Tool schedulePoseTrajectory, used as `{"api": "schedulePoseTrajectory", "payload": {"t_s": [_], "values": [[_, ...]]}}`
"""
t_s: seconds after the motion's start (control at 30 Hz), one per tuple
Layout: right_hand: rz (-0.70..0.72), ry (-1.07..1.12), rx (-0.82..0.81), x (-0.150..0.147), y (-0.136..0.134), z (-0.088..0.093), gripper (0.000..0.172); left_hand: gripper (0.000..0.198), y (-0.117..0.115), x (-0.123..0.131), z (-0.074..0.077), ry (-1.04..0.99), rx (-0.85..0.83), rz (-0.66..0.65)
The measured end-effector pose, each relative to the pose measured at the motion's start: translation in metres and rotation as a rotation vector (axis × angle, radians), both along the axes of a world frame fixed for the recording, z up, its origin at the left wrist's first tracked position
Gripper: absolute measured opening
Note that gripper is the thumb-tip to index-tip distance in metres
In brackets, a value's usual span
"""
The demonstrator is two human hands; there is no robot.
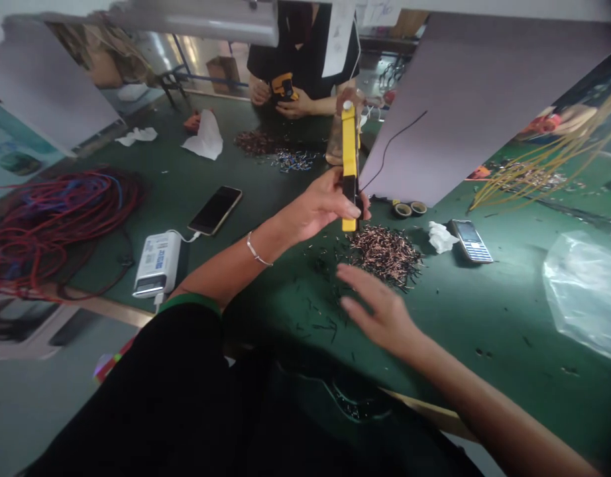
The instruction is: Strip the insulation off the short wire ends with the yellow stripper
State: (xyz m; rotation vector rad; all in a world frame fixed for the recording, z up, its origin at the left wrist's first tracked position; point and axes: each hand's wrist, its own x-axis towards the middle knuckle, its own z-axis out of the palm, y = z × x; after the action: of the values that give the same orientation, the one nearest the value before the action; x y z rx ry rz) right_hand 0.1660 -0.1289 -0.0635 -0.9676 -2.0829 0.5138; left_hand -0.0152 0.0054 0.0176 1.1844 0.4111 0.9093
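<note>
My left hand (330,202) is wrapped around a yellow and black wire stripper (349,149), held upright above the green table. A thin black wire (385,154) runs from beside the tool and my fingers up to the right; I cannot tell whether the jaws or my fingers hold it. Below the tool lies a heap of short black wire ends with copper showing (385,255). My right hand (382,308) hovers at the near side of this heap, slightly blurred, its fingers apart and nothing in them.
Coiled red and blue wires (71,225), a white power bank (158,264) and a smartphone (216,210) lie left. A keypad phone (472,241), tape rolls (409,209) and a plastic bag (586,291) lie right. Opposite, a person (305,73) holds a similar yellow tool (284,87).
</note>
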Motion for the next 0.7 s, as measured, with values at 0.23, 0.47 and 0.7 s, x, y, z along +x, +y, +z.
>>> {"api": "schedulePoseTrajectory", "payload": {"t_s": [0.23,0.47,0.7], "values": [[0.519,-0.42,0.203,-0.076,-0.014,-0.024,0.047,0.052,-0.007,-0.002,0.005,0.009,0.008,0.06],[0.515,-0.587,0.25,-0.057,-0.005,-0.043,0.048,0.054,-0.008,-0.002,0.005,0.019,0.049,0.082],[0.132,-0.656,0.169,0.007,0.039,-0.031,0.047,0.054,-0.009,-0.003,0.008,0.016,0.101,0.105]]}}
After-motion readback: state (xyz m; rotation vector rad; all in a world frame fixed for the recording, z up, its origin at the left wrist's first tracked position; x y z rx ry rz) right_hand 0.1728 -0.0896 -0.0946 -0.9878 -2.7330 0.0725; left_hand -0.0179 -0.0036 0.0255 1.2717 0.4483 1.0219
